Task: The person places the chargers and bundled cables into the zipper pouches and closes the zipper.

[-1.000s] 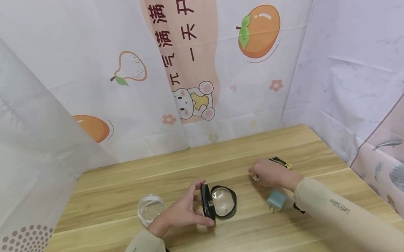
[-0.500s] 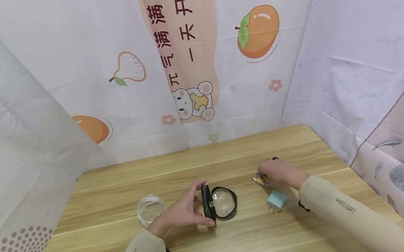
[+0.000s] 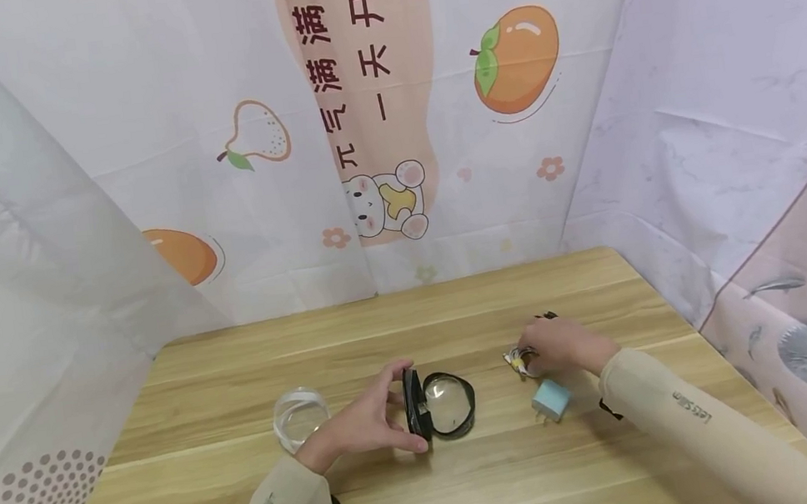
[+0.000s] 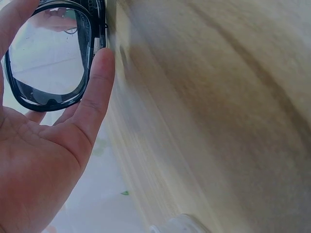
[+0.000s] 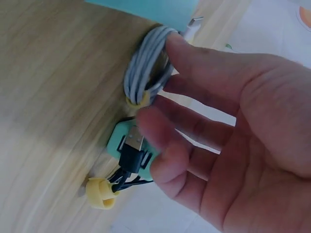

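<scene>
My left hand [image 3: 364,421] holds the upright half of a black-rimmed clamshell case [image 3: 415,406], thumb at its near edge and fingers at the far edge. The other half, with a clear round panel [image 3: 447,405], lies to the right on the table. In the left wrist view the raised half [image 4: 48,53] has a see-through panel. My right hand [image 3: 566,345] pinches a coiled grey charging cable [image 5: 146,65] bound with a yellow tie, its thumb on the coil. Just beyond the coil in the right wrist view lies a black USB cable [image 5: 127,162] on a teal piece, with a yellow strap.
A light blue charger plug [image 3: 552,400] lies near my right wrist, prongs toward me. Left of my left hand is a clear round case [image 3: 301,416]. The wooden table [image 3: 478,487] meets a printed cloth wall [image 3: 435,265] at the back.
My right hand has shifted a little to the right, and more of the coiled cable shows beside its fingers. My left hand and the black case have stayed in place.
</scene>
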Available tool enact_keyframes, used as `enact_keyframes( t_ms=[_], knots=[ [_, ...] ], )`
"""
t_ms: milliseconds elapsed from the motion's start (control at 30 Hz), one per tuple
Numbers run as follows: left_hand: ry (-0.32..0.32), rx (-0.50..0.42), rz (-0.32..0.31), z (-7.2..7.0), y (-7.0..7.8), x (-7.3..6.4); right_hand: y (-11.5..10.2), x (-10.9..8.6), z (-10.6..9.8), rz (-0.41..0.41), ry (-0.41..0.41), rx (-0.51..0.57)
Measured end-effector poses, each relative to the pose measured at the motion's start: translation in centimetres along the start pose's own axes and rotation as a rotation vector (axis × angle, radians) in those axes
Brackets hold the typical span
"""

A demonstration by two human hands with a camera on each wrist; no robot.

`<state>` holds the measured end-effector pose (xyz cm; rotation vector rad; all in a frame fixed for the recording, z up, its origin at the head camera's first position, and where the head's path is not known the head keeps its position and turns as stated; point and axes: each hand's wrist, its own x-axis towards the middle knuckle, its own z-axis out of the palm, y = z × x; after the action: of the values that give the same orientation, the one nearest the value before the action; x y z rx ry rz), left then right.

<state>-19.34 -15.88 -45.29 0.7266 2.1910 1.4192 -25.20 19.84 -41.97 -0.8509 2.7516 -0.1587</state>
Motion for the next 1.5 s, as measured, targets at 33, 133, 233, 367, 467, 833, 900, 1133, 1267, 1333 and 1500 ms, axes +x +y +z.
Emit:
enact_keyframes(
  t_ms=[33, 133, 233, 367, 467, 833, 900, 1133, 1267, 1333, 1500],
  knots=[
    [-0.001, 0.001, 0.001, 0.0, 0.0, 0.0, 0.0, 0.0, -0.1, -0.001, -0.018, 0.001],
    [0.000, 0.007, 0.005, -0.1, 0.0, 0.1, 0.0, 0.0, -0.3, -0.009, -0.055, 0.013],
    [0.001, 0.016, 0.008, -0.1, 0.1, 0.2, -0.1, 0.0, -0.3, -0.032, -0.059, 0.008],
    [0.002, 0.020, 0.001, -0.1, 0.2, 0.1, -0.2, -0.1, -0.2, -0.041, -0.044, -0.001],
    [0.004, 0.019, -0.008, -0.1, 0.1, 0.1, -0.3, 0.0, 0.0, -0.029, -0.036, -0.003],
    [0.008, 0.014, -0.015, -0.1, 0.1, 0.0, -0.4, 0.1, 0.3, 0.029, 0.007, -0.038],
    [0.010, 0.022, -0.021, -0.2, 0.2, -0.1, -0.4, 0.2, 0.5, 0.052, 0.007, -0.038],
    [0.004, 0.022, -0.017, -0.2, 0.0, -0.2, -0.5, 0.5, 1.1, 0.097, -0.003, -0.048],
    [0.003, 0.014, -0.012, -0.1, 0.0, -0.4, -0.7, 0.5, 1.3, 0.098, -0.005, -0.053],
    [0.003, 0.014, -0.011, -0.1, 0.0, -0.4, -1.0, 0.4, 1.2, 0.094, -0.005, -0.053],
    [0.011, 0.030, -0.027, -0.1, 0.0, -0.5, -2.4, 0.0, 0.4, 0.058, 0.024, -0.073]
  ],
)
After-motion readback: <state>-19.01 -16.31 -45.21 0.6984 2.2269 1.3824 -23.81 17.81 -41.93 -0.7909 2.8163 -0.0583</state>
